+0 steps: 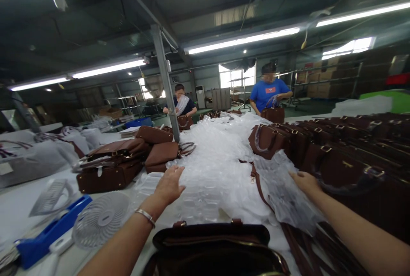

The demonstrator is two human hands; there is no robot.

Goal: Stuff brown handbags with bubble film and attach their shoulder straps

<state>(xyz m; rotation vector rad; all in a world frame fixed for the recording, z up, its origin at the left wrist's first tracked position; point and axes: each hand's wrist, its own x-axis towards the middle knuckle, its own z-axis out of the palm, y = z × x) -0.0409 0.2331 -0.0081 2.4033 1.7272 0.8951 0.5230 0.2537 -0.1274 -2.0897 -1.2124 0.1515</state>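
Observation:
My left hand (169,185), with a bracelet at the wrist, is over the left side of a heap of clear plastic air cushions (211,173). Its fingers are apart and nothing is in them. On the right, my right hand (306,183) pinches the edge of a clear plastic cushion sheet (285,186), beside the rows of brown bags. An open brown handbag (211,246) stands right in front of me, its dark inside showing. A brown strap (261,184) with a metal clasp lies on the plastic between my hands.
Brown bags (110,175) are piled at left, near a metal post (165,75). A white fan (101,220) and a blue tape dispenser (54,233) sit at lower left. Rows of brown bags (346,160) fill the right. Two people (269,92) (184,105) handle bags across the table.

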